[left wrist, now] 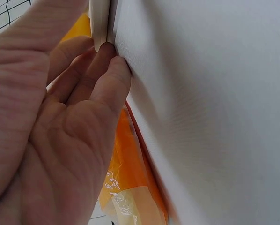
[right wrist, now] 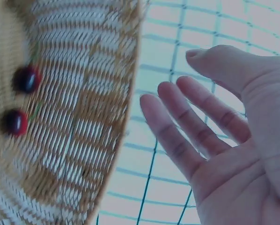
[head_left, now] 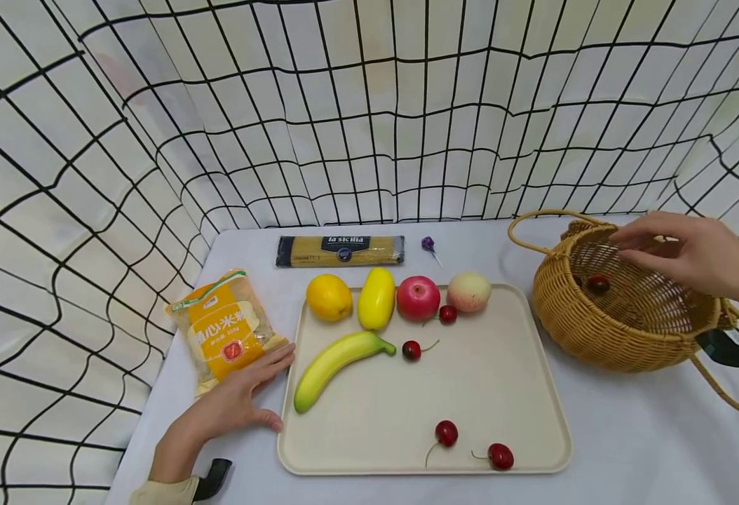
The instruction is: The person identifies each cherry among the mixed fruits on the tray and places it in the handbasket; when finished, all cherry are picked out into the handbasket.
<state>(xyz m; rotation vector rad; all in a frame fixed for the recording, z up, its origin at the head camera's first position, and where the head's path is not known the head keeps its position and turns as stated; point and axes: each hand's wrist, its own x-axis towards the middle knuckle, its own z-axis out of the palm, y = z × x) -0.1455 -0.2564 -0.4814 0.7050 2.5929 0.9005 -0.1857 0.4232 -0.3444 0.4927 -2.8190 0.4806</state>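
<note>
My right hand (head_left: 700,252) hovers over the wicker basket (head_left: 597,330), its fingers extended and holding nothing. Two cherries lie inside the basket; the right wrist view shows a lower cherry (right wrist: 16,123) and an upper cherry (right wrist: 28,78). At the beige tray's (head_left: 407,414) left edge, my left hand (head_left: 233,400) rests with fingertips and thumb against the rim. Several cherries with stems are on the tray, among them a cherry (head_left: 446,433) near the front and a cherry (head_left: 411,351) by the banana (head_left: 338,365).
Along the tray's back edge sit a lemon (head_left: 329,297), a yellow oblong fruit (head_left: 376,298), a red apple (head_left: 418,298) and a peach (head_left: 468,292). Spaghetti (head_left: 341,251) and a lollipop (head_left: 429,244) lie behind. A yellow food bag (head_left: 224,330) is left. Black netting surrounds the table.
</note>
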